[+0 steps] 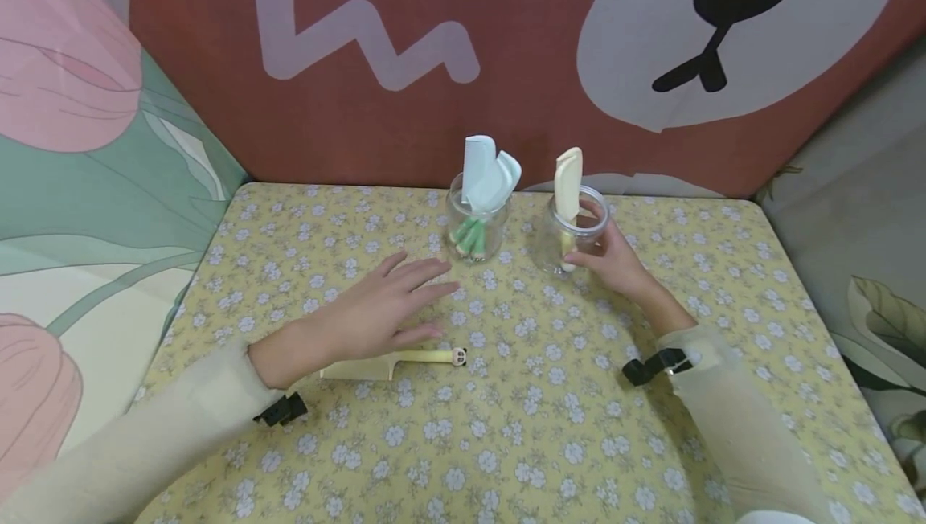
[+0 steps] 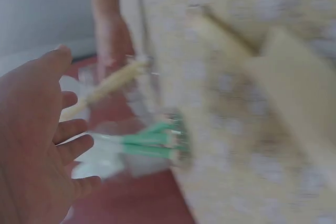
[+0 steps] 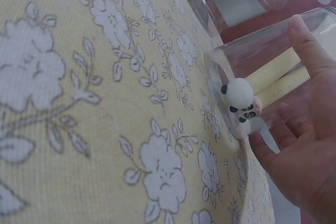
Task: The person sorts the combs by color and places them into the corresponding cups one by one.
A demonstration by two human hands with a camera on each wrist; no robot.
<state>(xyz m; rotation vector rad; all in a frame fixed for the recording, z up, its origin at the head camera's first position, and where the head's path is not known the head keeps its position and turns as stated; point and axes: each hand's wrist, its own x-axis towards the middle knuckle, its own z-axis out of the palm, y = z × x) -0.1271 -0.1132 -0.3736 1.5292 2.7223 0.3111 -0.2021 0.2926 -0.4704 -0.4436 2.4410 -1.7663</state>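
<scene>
My right hand [image 1: 616, 260] grips a clear jar [image 1: 553, 241] at the table's back, thumb and fingers around its wall. Inside stand two pale yellow toy-like knives [image 1: 568, 178], blades up; in the right wrist view their yellow handles [image 3: 281, 85] end in panda heads at the jar's bottom. My left hand [image 1: 383, 307] hovers palm down, fingers spread and holding nothing. Below it a pale yellow cleaver-shaped knife [image 1: 428, 356] lies flat, its panda-tipped handle pointing right and its blade partly hidden by the hand. The left wrist view is blurred.
Left of the held jar stands a second clear jar [image 1: 499, 241] with several mint-bladed, green-handled utensils [image 1: 479, 178]. Both are near the back edge of the floral tablecloth [image 1: 456, 477]. A reddish-brown printed backdrop [image 1: 362, 130] rises directly behind.
</scene>
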